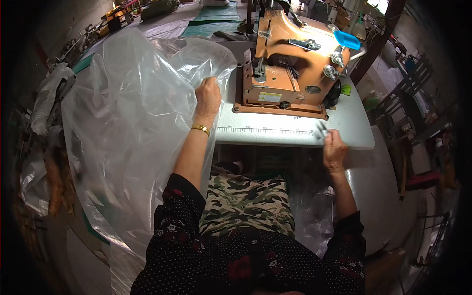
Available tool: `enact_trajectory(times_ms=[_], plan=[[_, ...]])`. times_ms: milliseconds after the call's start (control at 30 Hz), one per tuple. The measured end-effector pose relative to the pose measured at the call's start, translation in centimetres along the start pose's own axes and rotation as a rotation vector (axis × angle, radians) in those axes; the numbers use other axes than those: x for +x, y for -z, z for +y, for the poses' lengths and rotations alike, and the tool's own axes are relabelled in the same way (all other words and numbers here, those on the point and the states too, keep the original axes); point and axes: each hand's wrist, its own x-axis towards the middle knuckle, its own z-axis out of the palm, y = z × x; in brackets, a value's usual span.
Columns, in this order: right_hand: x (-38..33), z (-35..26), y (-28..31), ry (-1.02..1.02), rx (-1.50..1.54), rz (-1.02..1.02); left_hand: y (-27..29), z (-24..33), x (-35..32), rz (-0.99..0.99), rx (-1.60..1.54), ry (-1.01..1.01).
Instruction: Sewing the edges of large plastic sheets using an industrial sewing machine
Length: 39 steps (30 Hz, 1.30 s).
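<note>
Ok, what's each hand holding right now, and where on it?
The left hand grips the large clear plastic sheet at its bunched edge beside the orange sewing machine. The right hand pinches small metal snips at the white table edge.

You have one label in sight: a small rectangular yellow-and-white sticker [270, 97] low on the front face of the orange sewing machine [290, 64], just above its base edge and left of the round dark knob there.
</note>
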Motion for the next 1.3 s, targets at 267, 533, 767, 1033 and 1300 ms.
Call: enact_trajectory(times_ms=[267, 533, 767, 1033, 1300], plan=[[3.8, -15.2, -0.9, 0.177, 0.410, -0.167, -0.3, -0.7, -1.1, 0.106, -0.144, 0.013], [9.8, -19.5, -6.3, 0.277, -0.012, -0.137, -1.0, -1.2, -1.2, 0.189, -0.221, 0.002], [14.6, -21.4, -9.0, 0.277, -0.202, -0.164, -1.1, -1.3, -1.2, 0.165, -0.280, 0.021], [14.4, -22.0, -9.5, 0.328, -0.236, -0.285, -0.9, -1.0, -1.3, 0.192, -0.231, 0.056], [4.4, -13.3, -5.2, 0.288, 0.191, -0.048, -1.2, -1.4, -1.2, 0.109, -0.178, 0.081]])
